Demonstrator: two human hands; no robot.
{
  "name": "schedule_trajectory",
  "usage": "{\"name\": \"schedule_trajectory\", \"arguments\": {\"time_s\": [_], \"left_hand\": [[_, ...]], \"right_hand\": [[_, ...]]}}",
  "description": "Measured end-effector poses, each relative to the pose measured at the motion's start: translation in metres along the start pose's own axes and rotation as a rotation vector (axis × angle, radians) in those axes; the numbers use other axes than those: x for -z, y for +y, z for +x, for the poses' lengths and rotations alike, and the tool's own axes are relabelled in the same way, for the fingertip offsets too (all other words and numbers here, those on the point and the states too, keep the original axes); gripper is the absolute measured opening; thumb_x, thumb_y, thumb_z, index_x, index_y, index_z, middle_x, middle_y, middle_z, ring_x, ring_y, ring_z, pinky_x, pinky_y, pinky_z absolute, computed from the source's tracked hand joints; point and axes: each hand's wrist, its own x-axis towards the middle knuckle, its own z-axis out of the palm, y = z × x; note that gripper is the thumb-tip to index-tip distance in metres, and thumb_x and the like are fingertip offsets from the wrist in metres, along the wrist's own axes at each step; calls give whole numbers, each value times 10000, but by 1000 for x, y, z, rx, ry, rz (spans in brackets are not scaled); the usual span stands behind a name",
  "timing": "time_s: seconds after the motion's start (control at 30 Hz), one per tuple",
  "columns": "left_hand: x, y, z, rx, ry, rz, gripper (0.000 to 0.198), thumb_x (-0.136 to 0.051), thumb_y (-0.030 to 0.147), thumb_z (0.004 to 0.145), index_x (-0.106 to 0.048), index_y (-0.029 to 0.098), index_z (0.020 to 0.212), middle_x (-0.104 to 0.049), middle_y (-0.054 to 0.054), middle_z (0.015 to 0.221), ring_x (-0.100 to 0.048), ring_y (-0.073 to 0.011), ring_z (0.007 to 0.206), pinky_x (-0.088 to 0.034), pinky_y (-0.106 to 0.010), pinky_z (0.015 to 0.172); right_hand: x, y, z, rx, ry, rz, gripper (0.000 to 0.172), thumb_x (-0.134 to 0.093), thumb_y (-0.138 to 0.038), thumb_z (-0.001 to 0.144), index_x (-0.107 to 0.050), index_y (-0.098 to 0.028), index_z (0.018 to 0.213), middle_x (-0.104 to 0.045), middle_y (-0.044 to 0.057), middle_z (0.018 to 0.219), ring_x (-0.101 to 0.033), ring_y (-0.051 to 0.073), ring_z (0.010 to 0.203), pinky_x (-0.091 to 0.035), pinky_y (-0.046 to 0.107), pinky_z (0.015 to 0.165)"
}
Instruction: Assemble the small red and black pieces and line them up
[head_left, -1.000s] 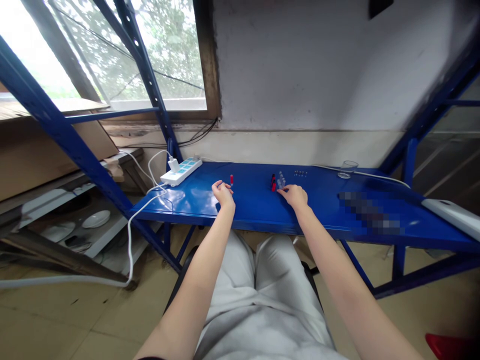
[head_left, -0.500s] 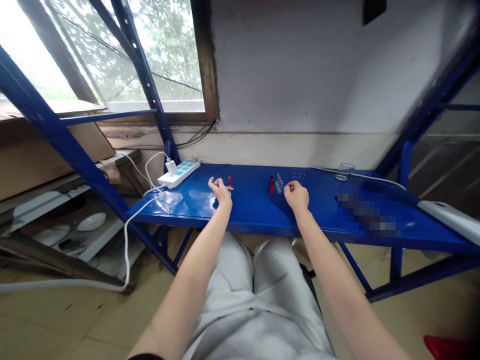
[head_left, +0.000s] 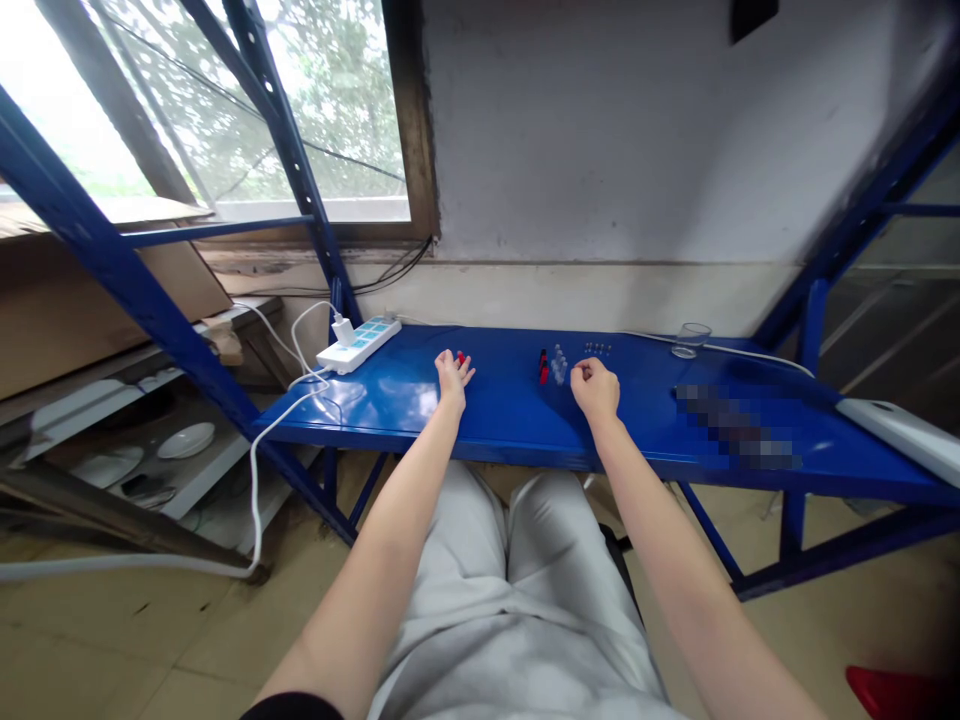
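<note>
My left hand [head_left: 453,376] lies on the blue metal shelf [head_left: 510,420] with its fingers stretched forward. A small red piece [head_left: 460,357] shows between the fingertips. My right hand [head_left: 596,390] rests on the shelf with its fingers curled in; I cannot see whether anything is in them. Just left of its knuckles stand a few small clear vials [head_left: 558,365] and a red-and-black piece [head_left: 543,368]. A short row of tiny dark parts [head_left: 598,349] lies beyond that hand.
A white power strip [head_left: 358,343] with a plugged cable sits at the shelf's back left. A small glass [head_left: 691,340] and a white cable are at the back right. Blue rack posts stand on both sides, and white dishes [head_left: 184,441] lie on a low shelf at left.
My left hand has slid forward and flattened, its fingers now around the red piece. My right hand drew back slightly from the vials and curled shut.
</note>
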Motion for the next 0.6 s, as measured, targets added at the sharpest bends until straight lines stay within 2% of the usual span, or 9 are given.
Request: {"name": "schedule_trajectory", "arguments": {"time_s": [0.07, 0.13, 0.2, 0.27, 0.37, 0.47, 0.6], "left_hand": [[0, 1, -2, -10, 4, 15, 370, -509, 318, 830, -346, 240, 1154, -551, -92, 1069, -621, -142, 933, -512, -237, 718], [1, 1, -6, -55, 8, 42, 501, -610, 211, 759, -340, 228, 1180, -582, -71, 978, -630, -144, 903, -512, -233, 720], [3, 2, -11, -119, 8, 65, 628, -668, 152, 695, -323, 211, 1217, -601, -55, 886, -640, -160, 866, -517, -244, 692], [4, 3, -16, -167, 12, 68, 651, -685, 145, 675, -335, 193, 1222, -610, -43, 819, -649, -170, 826, -516, -247, 659], [6, 5, -20, -144, 5, 20, 428, -660, 159, 705, -456, 144, 1080, -620, -46, 774, -653, -152, 786, -505, -229, 658], [6, 7, -22, -40, -104, -29, 209, -642, 178, 727, -518, 121, 885, -646, -74, 815, -648, -124, 776, -490, -194, 653], [6, 8, -24, 48, -322, -9, 212, -661, 236, 713, -549, 145, 868, -658, -82, 961, -594, -50, 611, -415, -131, 487]], "right_hand": [[0, 0, 0, 10, 14, 0, 259, -401, -295, 767, -607, -189, 882, -646, 67, 728, -582, 209, 716, -386, 269, 618], [1, -2, -1, 49, 26, -1, 281, -377, -287, 784, -598, -178, 919, -645, 72, 740, -586, 208, 725, -393, 272, 636], [0, -4, -3, 127, 28, -2, 301, -355, -286, 804, -585, -169, 959, -642, 74, 750, -589, 202, 729, -397, 268, 648], [-1, -10, -6, 231, 15, -3, 319, -336, -294, 826, -576, -164, 991, -640, 77, 764, -591, 191, 734, -399, 260, 660], [-6, -23, -13, 410, -51, 14, 341, -322, -310, 847, -573, -161, 1024, -642, 79, 801, -591, 170, 741, -401, 243, 685], [-12, -41, -22, 528, -129, 37, 350, -319, -327, 861, -566, -166, 1051, -645, 77, 829, -590, 158, 760, -401, 232, 707], [-24, -67, -29, 579, -148, 65, 349, -300, -381, 884, -554, -178, 1010, -633, 60, 793, -585, 150, 727, -385, 224, 652]]}}
